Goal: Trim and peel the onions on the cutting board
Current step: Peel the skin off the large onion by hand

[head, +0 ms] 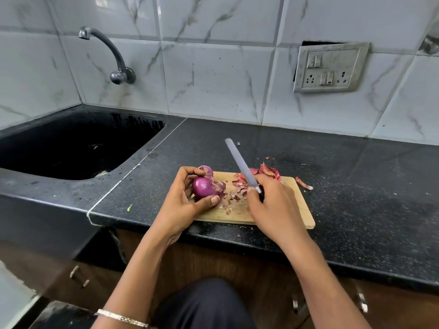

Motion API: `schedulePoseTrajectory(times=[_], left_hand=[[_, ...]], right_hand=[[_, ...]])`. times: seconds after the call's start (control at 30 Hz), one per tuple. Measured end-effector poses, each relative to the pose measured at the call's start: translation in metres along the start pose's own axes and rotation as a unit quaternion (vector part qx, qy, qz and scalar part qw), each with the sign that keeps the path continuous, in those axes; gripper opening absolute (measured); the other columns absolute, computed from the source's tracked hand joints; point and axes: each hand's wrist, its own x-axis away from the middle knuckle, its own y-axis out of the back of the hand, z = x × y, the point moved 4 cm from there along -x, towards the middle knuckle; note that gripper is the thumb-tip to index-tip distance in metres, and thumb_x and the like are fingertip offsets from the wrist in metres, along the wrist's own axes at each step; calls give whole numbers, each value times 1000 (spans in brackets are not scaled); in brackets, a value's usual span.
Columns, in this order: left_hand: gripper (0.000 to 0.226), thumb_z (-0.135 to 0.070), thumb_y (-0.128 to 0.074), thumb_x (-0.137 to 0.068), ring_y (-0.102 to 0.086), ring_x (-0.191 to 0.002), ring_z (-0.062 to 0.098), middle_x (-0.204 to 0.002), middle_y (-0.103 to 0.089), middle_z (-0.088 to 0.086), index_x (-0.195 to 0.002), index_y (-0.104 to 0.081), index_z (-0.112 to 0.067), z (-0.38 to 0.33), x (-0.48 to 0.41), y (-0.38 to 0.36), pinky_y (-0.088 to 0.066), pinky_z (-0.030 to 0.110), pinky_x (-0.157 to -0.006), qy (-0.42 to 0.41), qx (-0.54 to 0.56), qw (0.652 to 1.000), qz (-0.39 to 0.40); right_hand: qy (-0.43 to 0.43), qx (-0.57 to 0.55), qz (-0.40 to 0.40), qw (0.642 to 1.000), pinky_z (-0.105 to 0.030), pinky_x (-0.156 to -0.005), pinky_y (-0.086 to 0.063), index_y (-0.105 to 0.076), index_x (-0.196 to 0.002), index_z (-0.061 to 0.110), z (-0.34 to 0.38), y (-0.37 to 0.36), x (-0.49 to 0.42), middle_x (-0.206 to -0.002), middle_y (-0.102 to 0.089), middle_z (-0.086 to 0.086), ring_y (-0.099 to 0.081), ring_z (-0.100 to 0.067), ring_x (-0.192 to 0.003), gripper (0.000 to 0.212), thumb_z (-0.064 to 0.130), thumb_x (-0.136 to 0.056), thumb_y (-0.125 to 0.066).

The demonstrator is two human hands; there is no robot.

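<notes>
My left hand [184, 200] grips a purple onion [203, 187] just above the left end of the wooden cutting board [301, 210]; loose skin hangs from the onion's right side. A second onion [207, 169] peeks out behind my left fingers. My right hand [270, 205] holds a knife [240, 162] by its dark handle, blade pointing up and away to the left, over the middle of the board. Skin scraps [236, 194] litter the board between my hands.
A pile of peeled onion skins [268, 170] lies at the board's far edge, with stray pieces [304, 184] on the black counter [356, 174] to the right. A black sink [78, 146] with a tap [111, 55] sits left. A switch socket plate [330, 67] hangs on the tiled wall.
</notes>
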Motion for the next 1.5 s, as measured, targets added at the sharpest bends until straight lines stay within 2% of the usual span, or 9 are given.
schedulePoseTrajectory(times=[0.13,0.37,0.63,0.77,0.87,1.03,1.13,1.37,1.5], left_hand=[[60,5,-85,-73,-67,-114,17,-129,-61,5,-120,-53,-15,0,2,0,-56,25,-91,-14,-1,1000,0],[65,8,-84,-73,-66,-121,19,-135,-64,0,-131,-60,-13,3,1,1,-56,26,-95,-9,4,1000,9],[65,-1,-88,-74,-66,-119,15,-135,-65,-1,-132,-64,-18,5,-3,3,-55,33,-103,-11,-37,999,-6],[63,2,-87,-73,-68,-117,17,-131,-66,1,-128,-65,-17,5,-2,3,-57,33,-100,4,-19,1000,-4],[67,-2,-91,-67,-68,-116,20,-130,-65,3,-125,-63,-20,6,-2,5,-58,34,-97,16,-20,1000,-9],[69,1,-93,-63,-68,-113,13,-125,-65,0,-120,-58,-17,3,1,7,-58,27,-92,8,-57,998,-6],[69,1,-94,-60,-70,-110,10,-121,-70,-1,-117,-59,-16,0,4,9,-58,25,-91,-7,-75,997,-12],[70,9,-91,-62,-68,-110,12,-121,-66,3,-119,-56,-7,-7,6,12,-56,23,-89,-56,-97,993,-38],[69,10,-89,-65,-70,-103,7,-121,-63,3,-120,-53,-8,-10,6,12,-57,21,-85,-80,-103,990,-59]], right_hand=[[-43,-102,17,994,-33,-55,-41,-70,-84,18,5,-16,-18,-67,-63,6,-58,-12,-63,30,48,-89,-74],[-61,-119,19,991,-52,-64,-59,-69,-73,10,8,-35,-36,-62,-68,-11,-69,-33,-65,29,33,-83,-82],[17,36,-6,999,-32,-71,-37,-64,-111,13,18,-38,-25,-98,-66,-5,-46,-17,-87,16,26,-101,-59],[9,-4,-11,1000,-23,-64,-53,-64,-98,17,13,-33,-24,-82,-70,0,-67,-12,-72,9,26,-99,-64],[-47,-33,-49,997,-5,-48,-41,-68,-102,17,1,-15,-25,-84,-69,6,-59,4,-60,7,22,-98,-66],[-105,46,-71,991,-36,-75,-56,-75,-109,18,-34,15,-40,-93,-73,-4,-68,-23,-84,17,16,-93,-72],[-93,77,0,993,-36,-64,-47,-71,-92,17,-39,18,-41,-86,-68,-5,-63,-24,-78,16,31,-88,-78],[-100,-264,125,951,-25,-44,-50,-63,-108,11,-5,-17,-13,-87,-73,-11,-70,-15,-63,16,23,-106,-53],[-174,-412,142,883,-33,-61,-63,-63,-105,3,7,-50,-19,-92,-73,-22,-76,-28,-73,24,17,-109,-45]])
